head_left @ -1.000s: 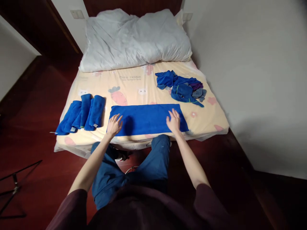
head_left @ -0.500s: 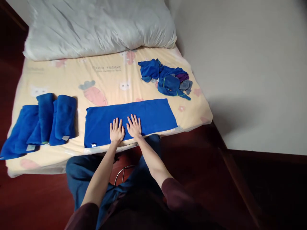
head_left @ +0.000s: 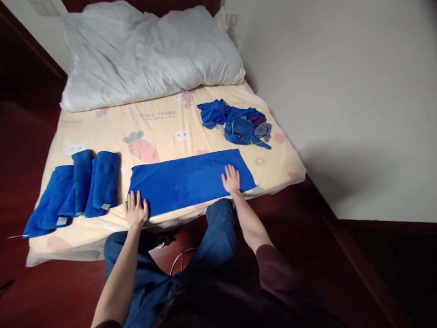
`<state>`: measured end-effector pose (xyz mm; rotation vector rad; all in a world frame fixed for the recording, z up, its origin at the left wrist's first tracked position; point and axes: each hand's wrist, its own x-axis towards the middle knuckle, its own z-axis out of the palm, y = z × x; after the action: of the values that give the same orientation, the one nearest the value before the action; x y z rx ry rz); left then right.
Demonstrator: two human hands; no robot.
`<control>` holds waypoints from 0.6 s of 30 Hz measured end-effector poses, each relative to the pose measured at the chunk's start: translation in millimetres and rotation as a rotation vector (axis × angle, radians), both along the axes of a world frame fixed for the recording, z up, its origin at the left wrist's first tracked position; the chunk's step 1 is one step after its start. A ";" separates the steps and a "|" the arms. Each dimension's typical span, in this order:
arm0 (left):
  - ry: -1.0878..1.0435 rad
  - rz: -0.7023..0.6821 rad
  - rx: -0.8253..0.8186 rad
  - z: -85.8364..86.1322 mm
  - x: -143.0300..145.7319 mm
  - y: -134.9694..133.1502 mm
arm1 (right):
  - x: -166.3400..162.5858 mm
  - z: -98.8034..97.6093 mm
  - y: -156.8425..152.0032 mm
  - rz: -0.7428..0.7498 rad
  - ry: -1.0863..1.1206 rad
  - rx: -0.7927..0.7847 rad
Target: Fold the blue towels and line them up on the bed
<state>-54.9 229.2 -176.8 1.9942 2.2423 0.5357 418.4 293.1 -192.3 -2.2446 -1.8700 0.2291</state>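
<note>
A blue towel (head_left: 187,180) lies flat as a long strip along the near edge of the bed. My left hand (head_left: 136,210) rests palm down on its left end, fingers apart, covering the near left corner. Toward the towel's right end, my right hand (head_left: 231,179) presses flat with its fingers stretched out. Neither hand grips anything. Left of the strip, several rolled or folded blue towels (head_left: 106,180) lie side by side, small white tags showing on some.
A crumpled heap of blue, purple and grey cloths (head_left: 239,123) lies on the right of the bed sheet (head_left: 164,136). A large white pillow or quilt (head_left: 153,54) fills the far end. The wall (head_left: 358,100) stands close on the right.
My hands have slid apart from the towel's middle, the left to its left end and the right toward its right end. The view has shifted, showing more of the bed's far end.
</note>
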 end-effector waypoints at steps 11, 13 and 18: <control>0.020 0.012 -0.012 -11.1 -9.1 0.2 | 71.0 -19.2 -12.2 -0.121 -0.196 -0.018; 0.017 0.008 -0.019 -12.7 -11.3 -0.8 | 68.4 -19.7 -13.2 -0.113 -0.200 -0.008; -0.013 0.017 -0.034 -14.8 -14.0 -5.4 | 64.3 -13.7 -17.9 -0.108 -0.175 0.014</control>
<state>-69.0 223.9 -191.6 1.9522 2.2469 0.5073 482.7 275.3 -206.1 -2.4164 -1.8172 0.0018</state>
